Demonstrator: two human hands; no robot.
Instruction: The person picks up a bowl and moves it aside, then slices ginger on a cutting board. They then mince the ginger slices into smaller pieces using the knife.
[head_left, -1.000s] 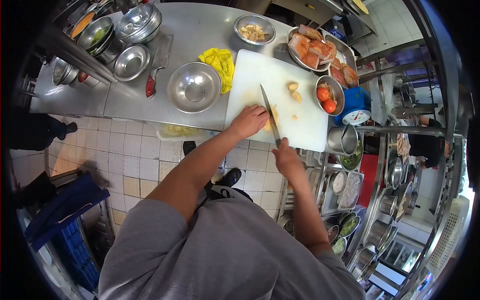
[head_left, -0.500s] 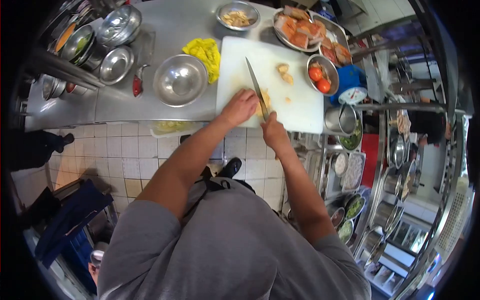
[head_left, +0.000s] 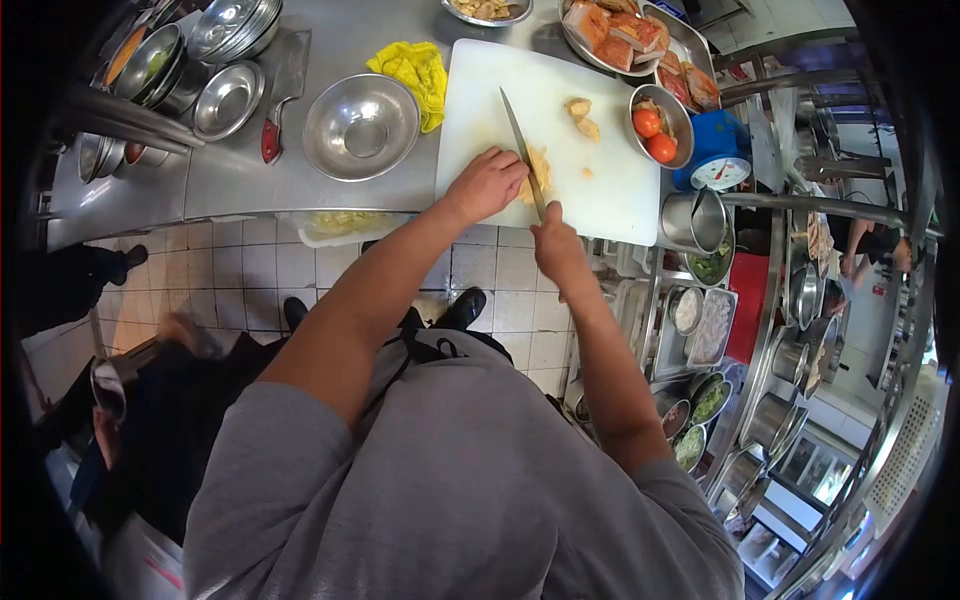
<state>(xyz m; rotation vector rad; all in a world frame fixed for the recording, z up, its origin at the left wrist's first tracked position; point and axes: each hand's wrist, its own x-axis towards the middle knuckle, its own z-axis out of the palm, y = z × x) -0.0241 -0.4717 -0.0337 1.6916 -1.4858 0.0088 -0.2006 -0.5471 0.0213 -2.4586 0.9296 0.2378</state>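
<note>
A white cutting board (head_left: 480,85) lies at the counter's edge in front of me. My right hand (head_left: 560,245) is closed round the handle of a long kitchen knife (head_left: 517,130), its tip pointing away from me. Curled fingers of my left hand (head_left: 490,184) press down right beside the blade, on pale yellow cut ginger (head_left: 539,168); what lies under the fingertips is partly hidden. Knobby ginger pieces (head_left: 582,120) rest farther right on the board, with a small bit (head_left: 587,173) nearer me.
Left of the board are a steel bowl (head_left: 362,128), a yellow cloth (head_left: 415,75) and a red-handled cleaver (head_left: 284,95). Tomatoes in a bowl (head_left: 680,125), a blue scale (head_left: 722,135) and a meat tray (head_left: 690,40) stand right. Another person (head_left: 180,410) is behind my left side.
The view has shifted, so the counter sits higher in it. Both hands stay at the ginger with the knife. Another person has come close on my left, blurred by motion.
</note>
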